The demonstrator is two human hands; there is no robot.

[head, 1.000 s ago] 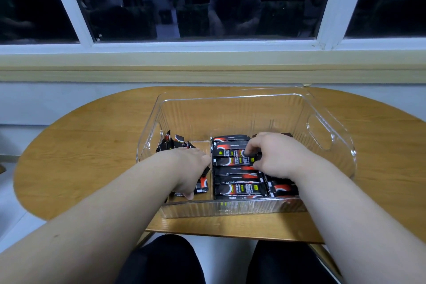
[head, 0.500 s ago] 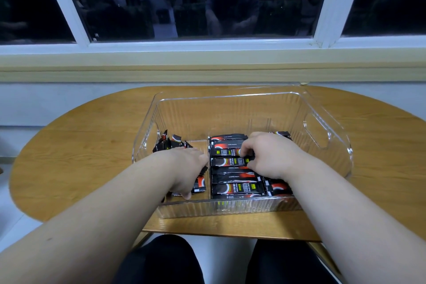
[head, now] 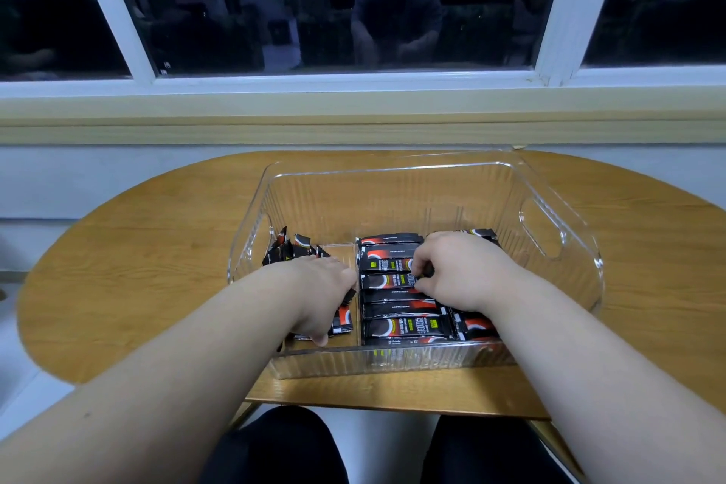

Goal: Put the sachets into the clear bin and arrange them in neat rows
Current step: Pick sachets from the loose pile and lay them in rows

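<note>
Black sachets (head: 404,326), probably light, limp and slippery, best pinched at a sealed end: rowed across the bin's (head: 393,200) middle and right, loose by its left wall; right hand (head: 463,275) pinches one mid-row, left hand (head: 320,295) curls over loose ones, grip unclear.

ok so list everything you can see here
clear bin: one, transparent, middle of table
stacked sachets: several, black and red, column in bin's middle
loose sachets: several, black and red, bin's left side
table: one, light wood, under bin
window: one, white frame, dark panes, behind table
legs: two, dark trousers, below table edge
left grip: one, over loose sachets
right grip: one, pinches a stacked sachet's end
</note>
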